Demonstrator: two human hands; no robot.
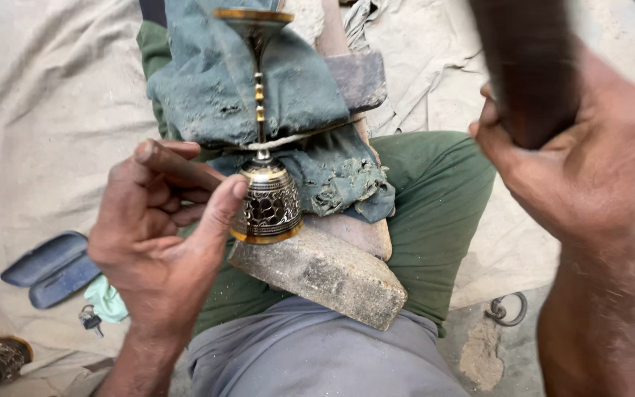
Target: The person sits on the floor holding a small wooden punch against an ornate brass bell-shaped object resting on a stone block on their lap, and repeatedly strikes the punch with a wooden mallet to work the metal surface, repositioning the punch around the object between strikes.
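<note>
Fingers [218,209] gripping chisel [178,165], touching brass goblet [267,202]

A slender brass goblet with a black engraved bowl [267,198] lay on its side across a worn wooden block [325,276], its stem pinned beneath a grimy blue-green cloth [214,81].

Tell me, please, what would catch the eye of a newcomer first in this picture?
First, the engraved brass goblet at the centre, lying on a wooden block across the person's lap. The left hand holds a thin tool against it. At upper right, the right hand grips a dark wooden handle, blurred.
</note>
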